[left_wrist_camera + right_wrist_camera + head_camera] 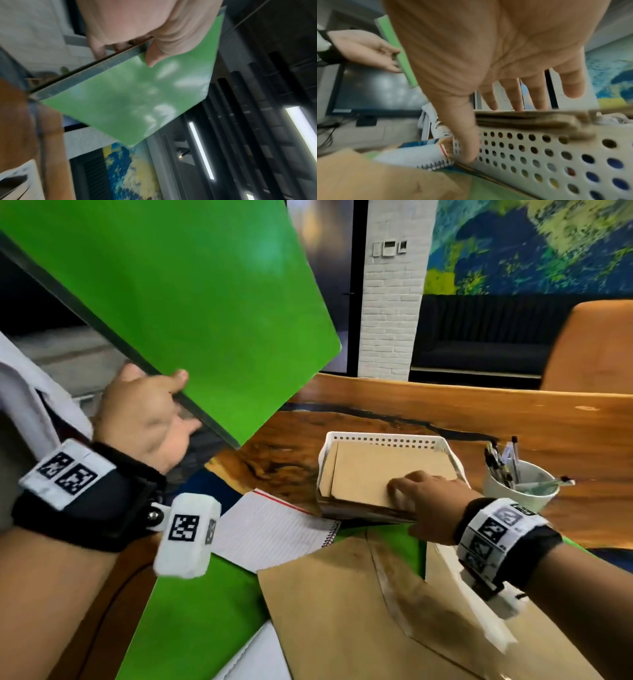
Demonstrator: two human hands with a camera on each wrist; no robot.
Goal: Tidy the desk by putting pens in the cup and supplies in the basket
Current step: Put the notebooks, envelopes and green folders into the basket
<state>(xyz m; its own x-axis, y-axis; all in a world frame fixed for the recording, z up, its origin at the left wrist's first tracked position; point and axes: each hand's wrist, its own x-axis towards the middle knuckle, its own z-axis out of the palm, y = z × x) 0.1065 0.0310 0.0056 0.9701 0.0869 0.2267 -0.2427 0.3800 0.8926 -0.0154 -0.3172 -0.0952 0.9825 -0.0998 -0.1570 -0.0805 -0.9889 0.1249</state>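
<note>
Green folder [191, 302] pinched in left hand [144, 416] grip; right hand [428, 501] flat, fingers straight, on envelopes [370, 470].

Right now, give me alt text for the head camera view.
A left hand holds a green folder above a wooden desk; the right hand presses brown envelopes into a white perforated basket beside a white cup holding pens.

The left hand [144, 412] is raised at the left of the head view, thumb on the near face and fingers behind, its grip pinching the edge of a flat green folder [191, 302]. The right hand [428, 501] reaches forward at lower right, palm down, fingers straight, pressing on a brown envelope stack [370, 474].
</note>
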